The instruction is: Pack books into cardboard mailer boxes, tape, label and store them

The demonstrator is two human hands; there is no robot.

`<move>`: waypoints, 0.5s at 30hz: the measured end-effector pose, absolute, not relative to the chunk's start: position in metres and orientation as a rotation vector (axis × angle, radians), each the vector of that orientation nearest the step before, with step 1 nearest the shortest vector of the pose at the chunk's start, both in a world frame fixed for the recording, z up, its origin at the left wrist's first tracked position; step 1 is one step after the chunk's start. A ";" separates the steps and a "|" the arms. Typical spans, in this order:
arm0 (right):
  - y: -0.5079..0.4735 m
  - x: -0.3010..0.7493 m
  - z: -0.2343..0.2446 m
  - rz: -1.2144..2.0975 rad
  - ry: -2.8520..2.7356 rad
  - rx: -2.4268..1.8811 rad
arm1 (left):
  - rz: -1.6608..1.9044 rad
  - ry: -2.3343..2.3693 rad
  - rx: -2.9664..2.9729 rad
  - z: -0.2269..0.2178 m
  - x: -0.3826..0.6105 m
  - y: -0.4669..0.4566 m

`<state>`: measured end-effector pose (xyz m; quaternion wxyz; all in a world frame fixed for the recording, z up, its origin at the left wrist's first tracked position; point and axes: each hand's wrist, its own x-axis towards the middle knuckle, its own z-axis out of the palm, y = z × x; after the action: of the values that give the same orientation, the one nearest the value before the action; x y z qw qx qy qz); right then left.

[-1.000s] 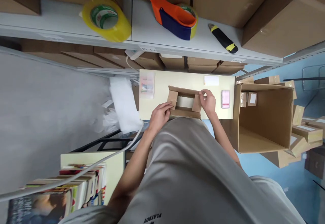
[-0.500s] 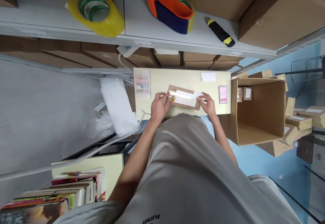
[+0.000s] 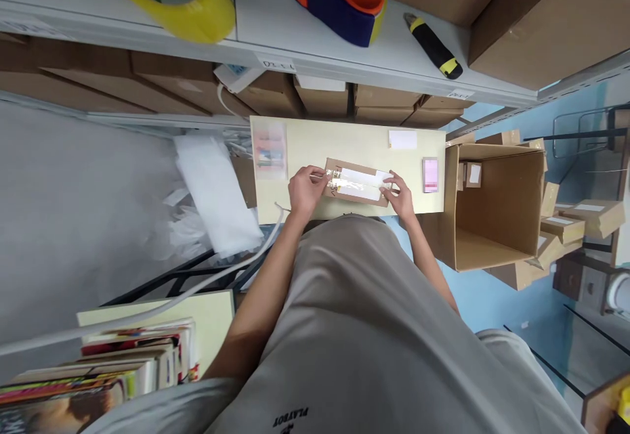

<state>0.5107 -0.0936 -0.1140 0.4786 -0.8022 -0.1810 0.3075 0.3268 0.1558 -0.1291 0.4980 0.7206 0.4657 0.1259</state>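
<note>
A small flat cardboard box (image 3: 361, 197) lies slightly tilted on the pale yellow table (image 3: 315, 135). Its top carries a white label (image 3: 357, 180), and a glossy strip of clear tape (image 3: 339, 184) glints along it. At the box's left end, my left hand (image 3: 306, 191) is closed, thumb and fingertips on the edge and tape. My right hand (image 3: 399, 197) pinches the opposite end, by the label's right side. Whether the fingertips grip the cardboard or only the tape is too small to tell.
Above the table, a shelf (image 3: 275, 46) holds a yellow tape roll (image 3: 211, 10), an orange-and-blue tape dispenser (image 3: 339, 10) and a utility knife (image 3: 433, 46). A large open carton (image 3: 497, 243) stands right. A pink-and-white card (image 3: 430, 174) and white labels (image 3: 402, 139) lie on the table.
The camera has shifted, so the shelf appears higher in view. Both hands stay at the box's ends; the glare on the tape has changed and the right fingers have shifted slightly.
</note>
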 end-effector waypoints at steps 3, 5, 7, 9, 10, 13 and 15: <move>-0.093 0.511 -0.119 0.774 -0.410 -1.939 | 0.266 1.142 1.671 -0.133 0.326 0.158; -0.092 0.513 -0.122 0.807 -0.393 -1.911 | 0.242 1.125 1.667 -0.132 0.326 0.158; -0.092 0.514 -0.122 0.837 -0.386 -1.880 | 0.250 1.090 1.699 -0.128 0.324 0.156; -0.094 0.513 -0.122 0.840 -0.361 -1.854 | 0.285 1.067 1.736 -0.124 0.322 0.150; -0.094 0.512 -0.121 0.834 -0.337 -1.846 | 0.297 1.063 1.748 -0.122 0.322 0.147; -0.096 0.507 -0.120 0.805 -0.271 -1.862 | 0.308 1.074 1.745 -0.118 0.321 0.139; -0.097 0.503 -0.121 0.785 -0.274 -1.892 | 0.312 1.090 1.719 -0.117 0.321 0.136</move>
<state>0.5030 -0.0965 -0.1208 0.5119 -0.7865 -0.1137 0.3262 0.3212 0.1357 -0.1174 0.5152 0.7154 0.4538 0.1298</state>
